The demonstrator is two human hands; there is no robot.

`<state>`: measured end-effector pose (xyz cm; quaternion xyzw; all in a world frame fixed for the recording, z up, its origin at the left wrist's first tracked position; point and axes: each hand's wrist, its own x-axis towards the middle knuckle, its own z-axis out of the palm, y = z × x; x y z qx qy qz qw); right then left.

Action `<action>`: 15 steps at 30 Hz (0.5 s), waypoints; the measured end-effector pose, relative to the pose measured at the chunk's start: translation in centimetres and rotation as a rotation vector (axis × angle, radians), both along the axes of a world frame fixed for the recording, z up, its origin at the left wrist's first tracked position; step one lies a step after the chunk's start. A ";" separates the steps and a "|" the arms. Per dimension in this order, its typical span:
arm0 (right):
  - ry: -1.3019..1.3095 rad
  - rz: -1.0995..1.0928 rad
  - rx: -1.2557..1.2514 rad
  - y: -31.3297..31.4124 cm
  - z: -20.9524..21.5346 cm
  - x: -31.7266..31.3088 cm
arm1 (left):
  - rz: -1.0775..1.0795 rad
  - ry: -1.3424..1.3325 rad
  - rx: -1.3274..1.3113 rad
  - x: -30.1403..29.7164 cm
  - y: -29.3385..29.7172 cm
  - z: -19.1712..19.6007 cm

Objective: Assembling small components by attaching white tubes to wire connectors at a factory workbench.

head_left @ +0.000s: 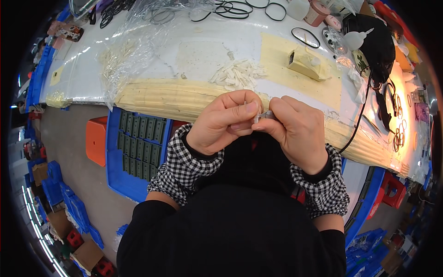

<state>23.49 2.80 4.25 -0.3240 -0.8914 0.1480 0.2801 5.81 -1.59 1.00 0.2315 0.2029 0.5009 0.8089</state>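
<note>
My left hand (226,121) and my right hand (297,129) meet over the padded front edge of the table. Thumb and forefinger of the left are closed in a pinch on a small white piece (256,119). Between the right thumb and bent forefinger sits a small grey object (266,115), its tip against the white piece; most of it is hidden, so its kind cannot be told. Just beyond my hands lies a loose pile of small whitish strips (237,74). Both forearms wear black-and-white checked sleeve covers.
A yellow block-shaped thing (308,64) stands on a yellow sheet (277,48). Clear plastic film (134,46) covers the left. Black cord loops (276,11) and a squeeze bottle (357,39) lie farther back. Below left are a blue crate (113,152) with dark green parts and an orange stool (96,141).
</note>
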 end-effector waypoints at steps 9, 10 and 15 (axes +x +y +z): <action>0.028 0.002 -0.004 0.0 -0.1 0.0 | -0.001 0.009 0.006 0.0 0.0 0.1; 0.027 0.002 -0.003 0.0 -0.1 0.0 | -0.003 0.007 0.002 -0.1 0.0 0.1; 0.008 0.007 0.009 0.0 0.0 0.0 | -0.003 0.006 -0.003 0.0 0.0 0.0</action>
